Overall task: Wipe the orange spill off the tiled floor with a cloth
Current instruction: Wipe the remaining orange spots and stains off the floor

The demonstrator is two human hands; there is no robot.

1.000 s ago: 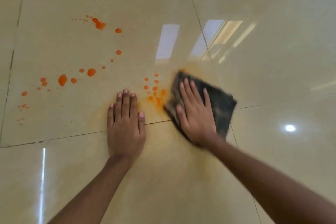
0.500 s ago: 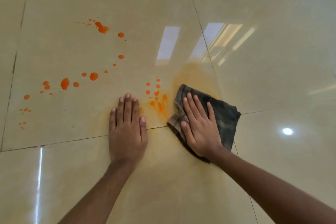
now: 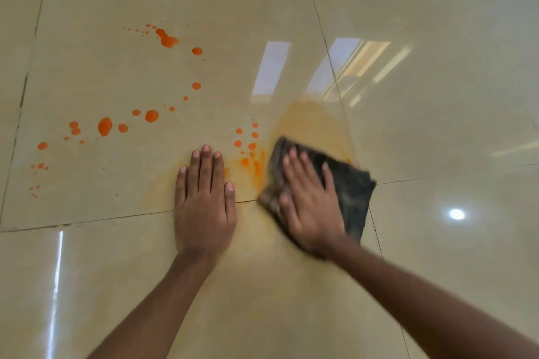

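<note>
The right hand (image 3: pixel 310 207) lies flat on the dark cloth (image 3: pixel 347 183), fingers (image 3: pixel 304 166) slightly spread, pressing it to the tiled floor (image 3: pixel 437 125). Left of the cloth, the left hand (image 3: pixel 204 201) rests palm-down, fingers together. Orange spill (image 3: pixel 105 126) drops dot the tile left of the cloth; a pale smear lies just beyond it.

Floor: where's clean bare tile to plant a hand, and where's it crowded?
Free: the tiles right of the cloth, around the light glare, and the near tiles below the left hand. Crowded: orange drops left of that hand, drops between the hands, smear beyond the right hand.
</note>
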